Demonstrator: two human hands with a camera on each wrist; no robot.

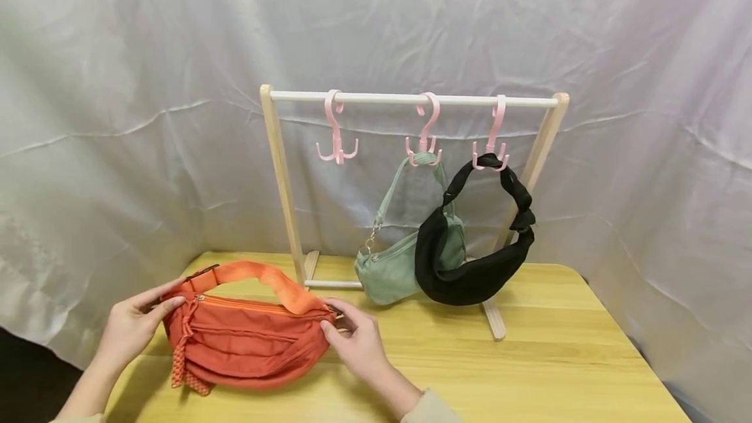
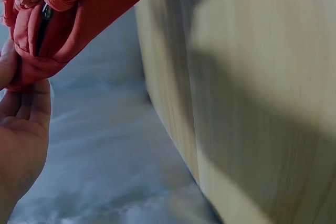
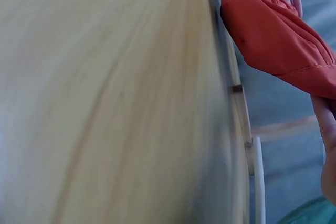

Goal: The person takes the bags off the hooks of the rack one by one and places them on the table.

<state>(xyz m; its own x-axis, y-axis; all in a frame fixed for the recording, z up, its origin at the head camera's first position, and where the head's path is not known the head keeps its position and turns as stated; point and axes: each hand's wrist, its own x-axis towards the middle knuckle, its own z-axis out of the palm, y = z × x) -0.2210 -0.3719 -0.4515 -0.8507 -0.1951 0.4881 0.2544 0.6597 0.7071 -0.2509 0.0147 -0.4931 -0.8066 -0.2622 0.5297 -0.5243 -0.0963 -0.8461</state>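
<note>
An orange-red shoulder bag [image 1: 247, 344] with a wide orange strap [image 1: 264, 274] is held at both ends over the left part of the table. My left hand [image 1: 132, 325] pinches its left end between thumb and fingers, beside a braided zipper pull [image 1: 179, 361]. At the other end, my right hand [image 1: 358, 338] grips the corner near the strap's base, some fingers hidden behind. The left wrist view shows the left hand [image 2: 23, 124] pinching the red fabric [image 2: 79, 30]. In the right wrist view the bag [image 3: 278, 40] appears at top right, above the right hand [image 3: 328, 135].
A wooden rack with a white rail [image 1: 376, 98] stands at the back of the table [image 1: 564, 358]. Pink hooks hang from it: the left hook [image 1: 337, 132] is bare, the middle one bears a green bag [image 1: 390, 273], the right one a black bag [image 1: 476, 279] overlapping the green.
</note>
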